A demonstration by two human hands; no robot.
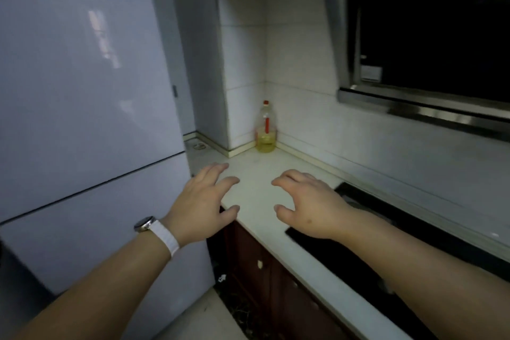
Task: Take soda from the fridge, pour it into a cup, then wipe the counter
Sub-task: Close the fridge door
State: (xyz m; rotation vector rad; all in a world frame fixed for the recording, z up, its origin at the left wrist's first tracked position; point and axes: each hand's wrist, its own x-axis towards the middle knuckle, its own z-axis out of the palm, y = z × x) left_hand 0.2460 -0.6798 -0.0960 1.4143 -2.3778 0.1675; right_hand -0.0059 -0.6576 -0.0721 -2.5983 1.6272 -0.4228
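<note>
A tall white fridge (82, 105) fills the left of the view, both doors closed. To its right runs a pale counter (256, 174). My left hand (204, 201), with a white watch on the wrist, hovers over the counter's near left corner beside the fridge, fingers spread and loosely bent, holding nothing. My right hand (309, 204) hovers over the counter just left of the black cooktop, fingers loosely bent, also holding nothing. No soda, cup or cloth shows in this view.
A clear bottle with yellow liquid and a red cap (265, 130) stands in the tiled back corner. A black cooktop (372, 234) lies in the counter at right, under a steel range hood (427, 36). Dark wooden cabinets (262, 265) sit below.
</note>
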